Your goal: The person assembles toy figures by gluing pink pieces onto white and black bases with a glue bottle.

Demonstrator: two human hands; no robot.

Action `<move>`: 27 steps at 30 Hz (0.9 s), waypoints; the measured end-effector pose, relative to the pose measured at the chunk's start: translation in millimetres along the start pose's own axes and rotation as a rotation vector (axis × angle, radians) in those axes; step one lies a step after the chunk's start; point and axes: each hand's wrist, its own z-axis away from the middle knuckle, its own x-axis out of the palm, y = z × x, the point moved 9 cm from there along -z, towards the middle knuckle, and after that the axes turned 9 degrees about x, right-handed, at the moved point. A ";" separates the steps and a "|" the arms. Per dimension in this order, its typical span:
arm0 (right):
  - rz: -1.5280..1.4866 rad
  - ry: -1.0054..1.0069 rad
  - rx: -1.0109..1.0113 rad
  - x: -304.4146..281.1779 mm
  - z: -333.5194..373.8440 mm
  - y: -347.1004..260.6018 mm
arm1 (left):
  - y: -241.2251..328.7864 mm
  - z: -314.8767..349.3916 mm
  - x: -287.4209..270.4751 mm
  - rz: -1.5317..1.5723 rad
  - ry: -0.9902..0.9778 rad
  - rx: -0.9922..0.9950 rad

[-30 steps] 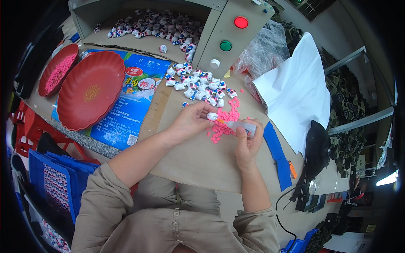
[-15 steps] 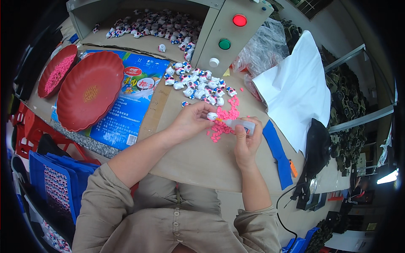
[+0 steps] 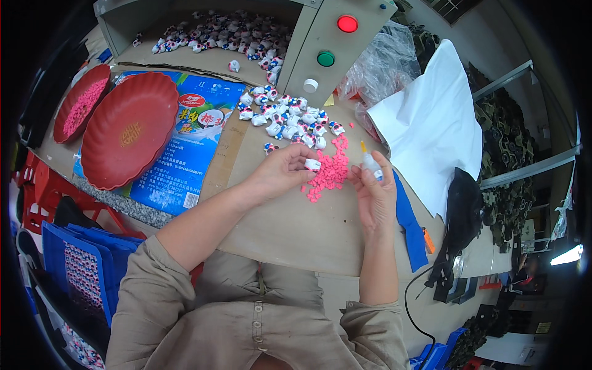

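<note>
Between the thumb and fingers of my left hand is a small white figurine with dark and pink marks. My right hand grips a small translucent squeeze bottle, its thin yellow nozzle pointing up and away from the figurine. Under and between the hands, small pink pieces lie loosely on the brown tabletop. Just beyond them spreads a heap of white figurines with blue and pink parts.
A grey metal box with red and green buttons stands behind, more figurines inside. Red scalloped dishes sit at left on blue printed cardboard. White sheeting, a blue strip and an orange item lie at right.
My right hand has drawn the bottle right, away from the figurine, and tipped its nozzle upward. My left hand still holds the figurine in nearly the same spot.
</note>
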 end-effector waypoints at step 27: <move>0.927 -0.328 -0.221 43.5 10.2 5.9 | 3.7 0.2 -11.2 0.095 0.086 0.008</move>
